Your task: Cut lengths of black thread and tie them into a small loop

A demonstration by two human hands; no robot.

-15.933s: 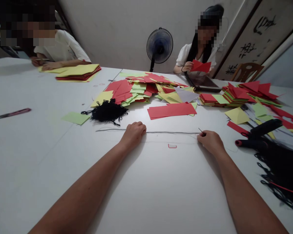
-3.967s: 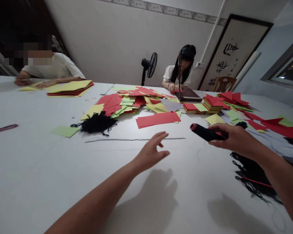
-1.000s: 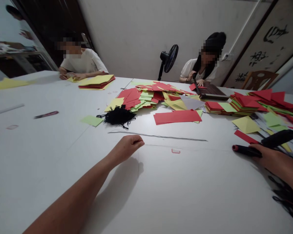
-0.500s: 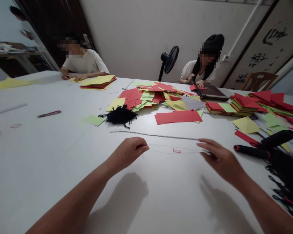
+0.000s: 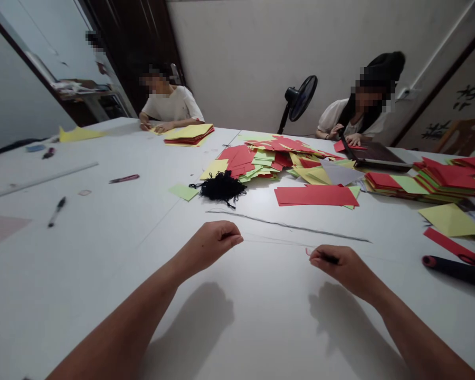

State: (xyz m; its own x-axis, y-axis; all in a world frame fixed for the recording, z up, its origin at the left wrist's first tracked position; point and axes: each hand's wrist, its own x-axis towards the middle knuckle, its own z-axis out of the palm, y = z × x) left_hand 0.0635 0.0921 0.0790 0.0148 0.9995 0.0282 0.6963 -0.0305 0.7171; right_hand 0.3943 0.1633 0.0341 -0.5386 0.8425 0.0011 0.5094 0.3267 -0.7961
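**Inventory, work table and contents**

1. White table: long, in joined sections; a seam runs from the paper heap's left side toward the near left. The far edge stops short of the wall.
2. Heap of red, yellow and green paper pieces: loose, mid-table, its ragged edges spilling outward.
3. Stacked paper bundles: at the right frame edge, just beyond the heap and apart from it.
4. Red paper strips: overlapping, just right of the heap and touching its lower fringe.
5. Seated person at the far right, hands at a dark tablet. Second seated person at the far left, hands over yellow and red sheets.
6. Black tube with red end: lying near the right frame edge, well apart from the right hand.
7. Black thread tangle: just below the heap.
8. Long dark thread: stretched across the table, just beyond both hands.
9. Left hand: fingers curled, pinched closed on a thin thread, which runs faintly toward the other hand.
10. Right hand: closed, fingertips pinching a dark needle, with a fine red strand at its tip.

The hands are well apart, both low over the table.
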